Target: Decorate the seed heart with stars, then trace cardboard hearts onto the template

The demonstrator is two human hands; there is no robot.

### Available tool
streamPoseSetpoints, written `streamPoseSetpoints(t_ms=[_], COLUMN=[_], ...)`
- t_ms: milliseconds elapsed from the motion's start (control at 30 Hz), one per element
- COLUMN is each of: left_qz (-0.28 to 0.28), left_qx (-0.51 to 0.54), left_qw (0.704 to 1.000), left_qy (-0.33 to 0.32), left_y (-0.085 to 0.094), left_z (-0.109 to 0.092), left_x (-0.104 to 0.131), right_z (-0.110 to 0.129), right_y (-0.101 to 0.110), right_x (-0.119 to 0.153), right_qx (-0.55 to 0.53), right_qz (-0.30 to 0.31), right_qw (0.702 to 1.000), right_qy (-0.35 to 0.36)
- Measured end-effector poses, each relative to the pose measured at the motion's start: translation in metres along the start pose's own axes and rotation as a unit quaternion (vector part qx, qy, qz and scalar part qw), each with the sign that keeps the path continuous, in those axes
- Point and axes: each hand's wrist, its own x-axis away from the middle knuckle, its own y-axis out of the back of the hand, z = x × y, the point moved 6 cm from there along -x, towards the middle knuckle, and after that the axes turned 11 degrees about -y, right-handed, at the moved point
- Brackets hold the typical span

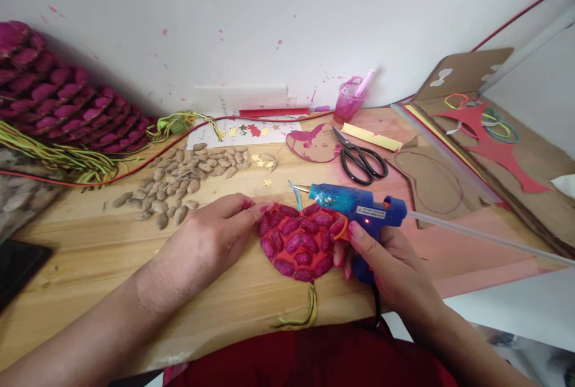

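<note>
A red heart-shaped ornament, covered with purple-painted peanuts, lies on the table with a light-blue cord at its top and a yellow-green tassel below. Pressed together, the fingertips of my left hand pinch the heart's upper left edge; exactly what lies between them is hidden. My right hand is wrapped around the handle of a blue glue gun. The gun's metal nozzle points left, just above the heart, and a clear glue stick trails out of its back. A small red light glows on its side.
Loose peanuts and gold stars lie behind my left hand. Black scissors, a paint-stained cardboard heart and a pink-stained cup stand farther back. Cardboard lies right; a large purple peanut-covered piece sits left.
</note>
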Motion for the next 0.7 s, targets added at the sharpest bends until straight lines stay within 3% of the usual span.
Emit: streamPoseSetpoints(t_ms=[300,700], left_qz=[0.015,0.035], left_qx=[-0.01,-0.009], left_qw=[0.999,0.999], left_qy=[-0.032,-0.019], left_y=[-0.0081,-0.0092], left_z=[-0.0011,0.0], left_x=[-0.0013,0.0], right_z=[-0.0004,0.0005], right_y=[-0.001,0.0001], right_x=[-0.0019,0.0017], right_qx=[0.0,0.014], right_qz=[-0.001,-0.022], right_qw=[1.0,1.0], right_qy=[-0.002,-0.017])
